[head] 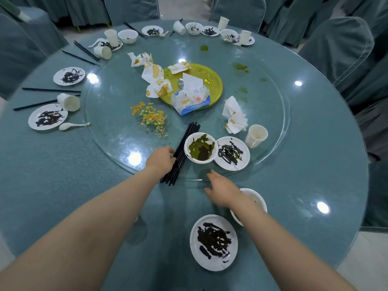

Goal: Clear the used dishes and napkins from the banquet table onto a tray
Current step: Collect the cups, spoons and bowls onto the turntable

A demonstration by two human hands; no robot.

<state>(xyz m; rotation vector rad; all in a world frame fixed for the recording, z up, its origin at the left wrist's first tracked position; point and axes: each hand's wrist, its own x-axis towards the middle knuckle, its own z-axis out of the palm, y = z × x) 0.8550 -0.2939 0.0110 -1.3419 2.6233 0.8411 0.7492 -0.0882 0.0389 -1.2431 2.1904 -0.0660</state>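
Observation:
A bundle of black chopsticks (182, 148) lies on the glass turntable (273, 97) near its front edge. My left hand (160, 159) grips the bundle at its middle. Beside the chopsticks sit a white bowl with green residue (200, 147) and a dirty plate (232, 153), with a paper cup (255, 136) to their right. My right hand (222, 190) hovers over the front edge of the turntable with fingers spread, holding nothing. Under my right forearm a white bowl (257, 198) is partly hidden. A dirty plate (213, 242) lies nearest me. Stained napkins (154, 77) lie around a gold plate (212, 80).
A tissue pack (190, 97) rests on the gold plate. Spilled noodle bits (151, 117) litter the glass. More napkins (235, 115), plates, cups, spoons and chopsticks ring the table's far and left edges. Covered chairs (336, 47) surround the table.

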